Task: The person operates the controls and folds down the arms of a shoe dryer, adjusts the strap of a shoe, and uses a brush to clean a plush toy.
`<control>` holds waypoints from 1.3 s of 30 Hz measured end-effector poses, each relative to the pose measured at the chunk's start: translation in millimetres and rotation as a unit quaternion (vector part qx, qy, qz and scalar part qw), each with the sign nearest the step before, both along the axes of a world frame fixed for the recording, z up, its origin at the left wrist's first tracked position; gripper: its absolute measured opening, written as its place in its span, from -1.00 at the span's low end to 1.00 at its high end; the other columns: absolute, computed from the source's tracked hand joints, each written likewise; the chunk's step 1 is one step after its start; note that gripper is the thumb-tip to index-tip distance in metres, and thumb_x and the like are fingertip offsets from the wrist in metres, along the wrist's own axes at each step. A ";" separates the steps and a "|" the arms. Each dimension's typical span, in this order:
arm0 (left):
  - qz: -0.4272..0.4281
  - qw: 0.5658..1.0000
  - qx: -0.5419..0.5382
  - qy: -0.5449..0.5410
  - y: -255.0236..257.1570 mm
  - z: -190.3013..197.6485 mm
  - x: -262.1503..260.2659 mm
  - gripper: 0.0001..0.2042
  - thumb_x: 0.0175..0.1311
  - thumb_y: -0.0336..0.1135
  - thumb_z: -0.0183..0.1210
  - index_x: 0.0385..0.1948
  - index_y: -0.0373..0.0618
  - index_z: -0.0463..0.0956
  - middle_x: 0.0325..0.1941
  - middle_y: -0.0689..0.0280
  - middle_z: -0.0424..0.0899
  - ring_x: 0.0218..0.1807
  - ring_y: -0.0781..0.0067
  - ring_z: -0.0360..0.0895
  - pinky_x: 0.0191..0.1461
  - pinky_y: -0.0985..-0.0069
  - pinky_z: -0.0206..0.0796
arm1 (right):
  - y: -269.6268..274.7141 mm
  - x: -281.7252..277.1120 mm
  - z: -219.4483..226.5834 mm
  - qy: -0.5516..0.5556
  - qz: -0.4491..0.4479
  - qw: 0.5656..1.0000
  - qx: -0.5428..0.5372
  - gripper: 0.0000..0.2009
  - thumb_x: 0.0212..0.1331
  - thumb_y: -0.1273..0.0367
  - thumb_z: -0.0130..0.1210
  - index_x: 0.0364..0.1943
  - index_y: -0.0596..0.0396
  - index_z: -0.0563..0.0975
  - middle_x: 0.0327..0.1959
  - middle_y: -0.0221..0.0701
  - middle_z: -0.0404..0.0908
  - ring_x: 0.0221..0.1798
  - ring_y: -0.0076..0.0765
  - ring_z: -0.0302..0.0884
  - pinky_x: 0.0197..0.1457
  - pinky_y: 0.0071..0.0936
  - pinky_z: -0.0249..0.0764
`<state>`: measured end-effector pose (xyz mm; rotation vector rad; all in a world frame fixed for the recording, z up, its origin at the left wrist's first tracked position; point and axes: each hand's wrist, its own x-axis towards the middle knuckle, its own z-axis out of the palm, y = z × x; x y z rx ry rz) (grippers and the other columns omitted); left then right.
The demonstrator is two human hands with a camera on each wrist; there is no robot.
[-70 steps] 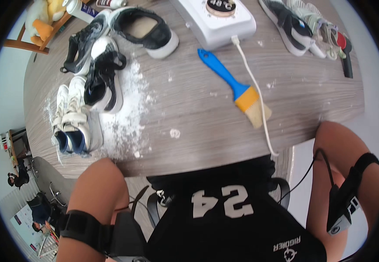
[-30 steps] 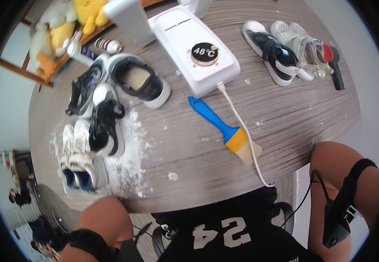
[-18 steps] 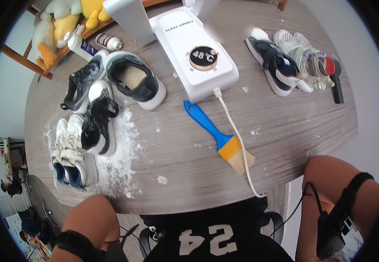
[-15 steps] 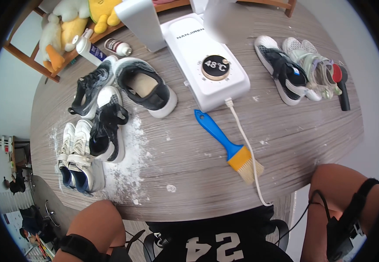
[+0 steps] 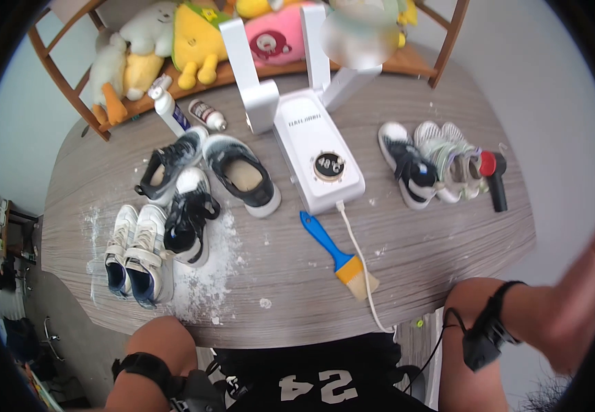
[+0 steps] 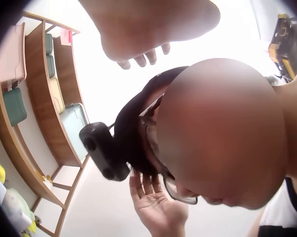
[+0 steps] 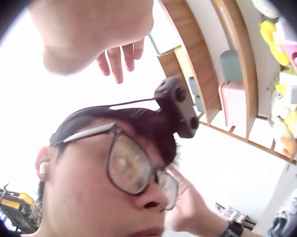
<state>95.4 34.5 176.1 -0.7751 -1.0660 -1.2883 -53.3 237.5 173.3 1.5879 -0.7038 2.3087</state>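
Observation:
Both hands are raised beside the person's head. In the left wrist view, my left hand (image 6: 153,29) fills the top, its fingers hanging relaxed. My right hand (image 6: 160,207) shows its palm there, fingers extended up beside the glasses (image 6: 182,192) and the dark headband. The head-worn camera (image 7: 178,106) juts from the brow in the right wrist view, with my right hand (image 7: 94,32) over the head, fingers loose. A blurred part of the right hand (image 5: 579,309) shows at the head view's right edge. The left hand is out of that view. Nothing shows in either palm.
A white shoe dryer (image 5: 321,151) reading 48°C stands mid-table, its cord crossing a blue-handled brush (image 5: 339,257). Several shoes (image 5: 242,175) and white powder (image 5: 205,275) lie left. More shoes (image 5: 407,168) and a red-black tool (image 5: 495,180) lie right; plush toys (image 5: 201,41) sit behind.
The head view has tilted up, showing more of the plush toys and the dryer's upright arms. The right hand has come into its right edge. Table items lie as before.

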 end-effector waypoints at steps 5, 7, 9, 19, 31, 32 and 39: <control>0.014 0.996 0.058 0.059 -15.6 -4.4 7.0 -0.47 0.71 0.08 -0.26 0.16 -0.18 0.54 0.39 0.11 0.57 0.45 0.14 0.45 0.56 0.11 0.29 | -7.3 -52.3 -28.4 -0.111 -0.139 0.954 0.241 -0.64 0.56 0.20 -0.05 -0.50 -0.08 0.37 -0.59 -0.59 0.24 -0.62 -0.67 0.01 -0.47 -0.53 0.05; 0.045 0.993 0.084 0.063 -20.9 -14.9 6.8 -0.46 0.71 0.10 -0.27 0.18 -0.18 0.54 0.45 0.11 0.55 0.51 0.15 0.43 0.61 0.11 0.26 | -34.9 -37.0 -35.7 -0.062 -0.277 0.868 0.406 -0.82 0.43 0.38 0.23 -0.36 0.12 0.60 -0.55 -0.50 0.58 -0.62 -0.63 0.30 -0.48 -0.57 0.21; 0.265 0.960 0.082 -0.034 -26.0 -27.4 6.7 -0.62 0.43 -0.22 0.11 0.05 -0.40 0.58 -0.37 0.28 0.55 -0.31 0.41 0.50 -0.19 0.58 0.26 | -46.4 -55.8 -37.6 0.077 -0.275 0.745 0.603 -0.86 0.26 0.43 0.35 -0.31 0.24 0.65 -0.56 -0.34 0.66 -0.55 -0.36 0.57 -0.44 -0.37 0.42; 0.249 0.587 -0.449 -0.626 -29.0 -73.5 -27.5 -0.67 0.40 -0.20 0.34 0.01 -0.26 0.68 0.00 0.06 0.77 0.02 0.04 0.72 0.09 0.21 0.56 | -106.5 -115.1 -111.6 0.156 -0.224 0.561 0.782 -0.63 0.10 0.21 0.51 -0.27 0.24 0.65 -0.36 -0.05 0.74 -0.19 0.11 0.73 -0.10 -0.09 0.62; 0.266 0.478 -0.550 -0.631 7.5 -150.6 -68.0 -0.18 0.23 -0.29 0.43 0.40 -0.71 0.23 0.48 -0.46 0.32 0.46 -0.37 0.45 0.32 -0.06 0.54 | -113.0 -99.6 -124.6 0.206 -0.249 0.593 0.737 -0.58 0.17 0.25 0.43 -0.15 0.42 0.62 -0.30 0.14 0.73 -0.18 0.28 0.75 -0.05 -0.03 0.66; 0.271 0.472 -0.552 -0.632 10.2 -153.6 -69.5 -0.16 0.20 -0.29 0.45 0.40 -0.74 0.22 0.49 -0.48 0.30 0.46 -0.38 0.45 0.31 -0.05 0.55 | -113.7 -98.7 -126.9 0.206 -0.246 0.592 0.739 -0.58 0.17 0.25 0.43 -0.15 0.42 0.62 -0.30 0.14 0.73 -0.18 0.28 0.75 -0.05 -0.03 0.66; 0.366 0.442 -0.558 -0.600 27.3 -167.4 -73.9 -0.16 0.14 -0.32 0.44 0.41 -0.71 0.26 0.46 -0.47 0.39 0.30 -0.03 0.66 0.11 0.25 0.65 | -111.9 -99.3 -131.2 0.205 -0.287 0.596 0.721 -0.52 0.14 0.13 0.41 -0.50 0.41 0.61 -0.57 0.15 0.57 -0.48 0.28 0.59 -0.30 0.00 0.54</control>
